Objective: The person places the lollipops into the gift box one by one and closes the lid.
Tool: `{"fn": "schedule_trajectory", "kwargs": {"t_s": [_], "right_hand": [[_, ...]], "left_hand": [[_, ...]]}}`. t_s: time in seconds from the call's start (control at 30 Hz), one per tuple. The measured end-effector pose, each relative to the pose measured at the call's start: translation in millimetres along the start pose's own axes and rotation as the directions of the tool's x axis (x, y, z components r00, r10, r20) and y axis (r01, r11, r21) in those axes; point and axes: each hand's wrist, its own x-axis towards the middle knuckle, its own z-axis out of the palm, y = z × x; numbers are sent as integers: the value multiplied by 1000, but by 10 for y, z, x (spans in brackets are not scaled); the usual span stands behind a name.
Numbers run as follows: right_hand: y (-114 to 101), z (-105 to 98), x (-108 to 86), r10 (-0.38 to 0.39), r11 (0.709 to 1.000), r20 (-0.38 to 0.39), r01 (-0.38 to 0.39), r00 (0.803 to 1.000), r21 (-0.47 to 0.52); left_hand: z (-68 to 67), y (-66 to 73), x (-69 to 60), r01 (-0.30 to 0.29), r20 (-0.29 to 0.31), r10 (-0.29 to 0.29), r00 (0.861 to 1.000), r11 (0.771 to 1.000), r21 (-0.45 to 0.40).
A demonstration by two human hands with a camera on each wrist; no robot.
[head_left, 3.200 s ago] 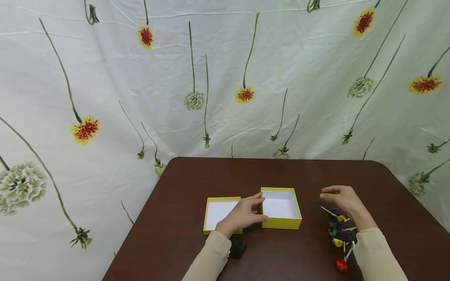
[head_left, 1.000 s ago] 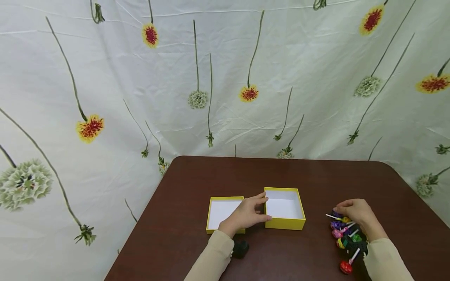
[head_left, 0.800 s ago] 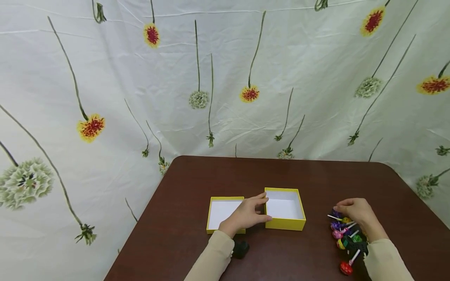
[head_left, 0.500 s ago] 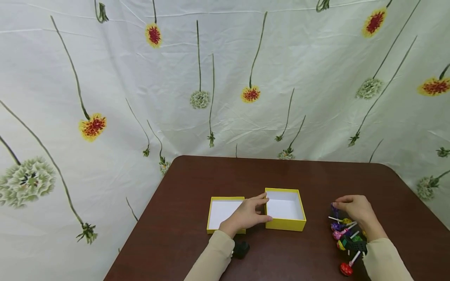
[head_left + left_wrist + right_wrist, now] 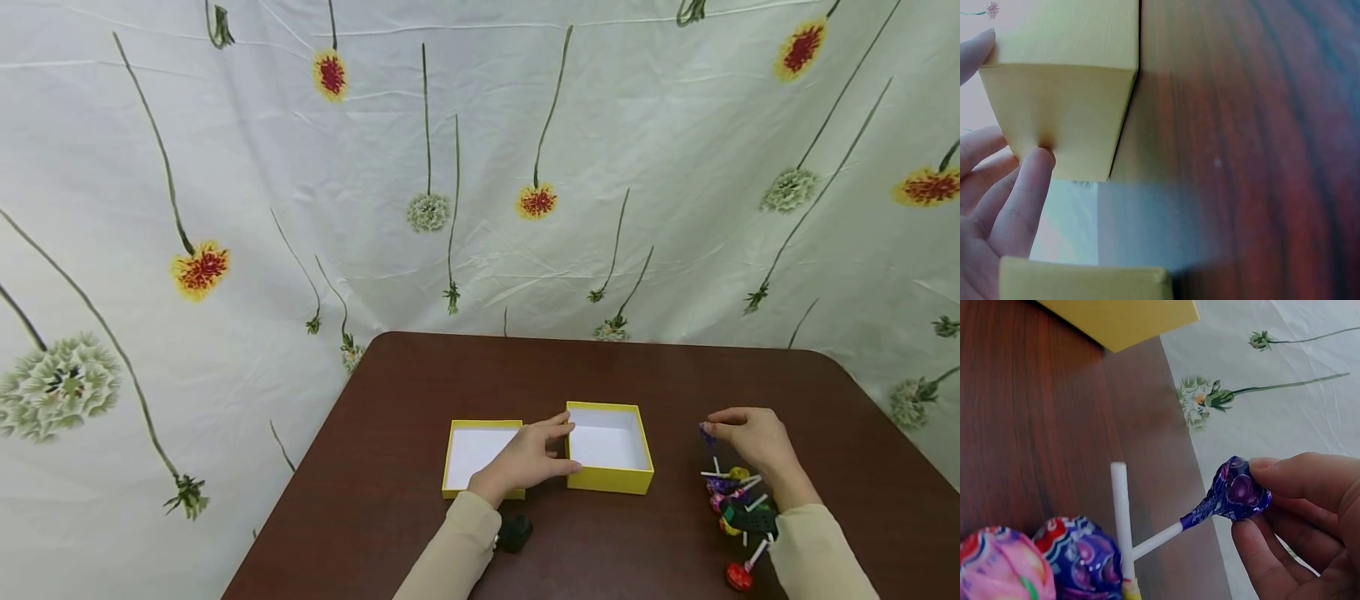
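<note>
At the left wall of the yellow box (image 5: 611,479), my left hand (image 5: 521,458) rests with thumb and fingers apart. One fairly straight finger (image 5: 1025,187) touches that wall; the thumb reaches its front corner. White shows inside the box. My right hand (image 5: 757,437) pinches a purple-wrapped lollipop (image 5: 1235,490) by its head between thumb and fingers. Its stick points down toward the other lollipops (image 5: 723,485) and appears to meet another white stick in the right wrist view. Those lollipops lie in a row, partly hidden under the right wrist and its black strap.
Left of the box lies a shallow yellow lid (image 5: 463,454), white inside, partly behind the left hand. A red lollipop (image 5: 738,575) lies nearest the front. A black object (image 5: 515,533) sits by the left wrist. A flowered cloth (image 5: 487,167) hangs behind the brown table (image 5: 645,367).
The right hand came down to the lollipops, took hold of a purple one and raised it slightly, tipping its stick downward. The left hand has stayed at the box.
</note>
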Motion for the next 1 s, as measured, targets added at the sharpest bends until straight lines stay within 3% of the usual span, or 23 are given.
{"fn": "schedule_trajectory", "kwargs": {"t_s": [0.5,1.0], "right_hand": [[-181,45,7,-114,993,-32,114,993,-15],[-461,131,-19,-210,978,13,210,978,12]], "left_hand": [[-2,18,-10,-6,1,6,1000,1000,1],[2,16,-3,-13,-1,13,1000,1000,7]]}}
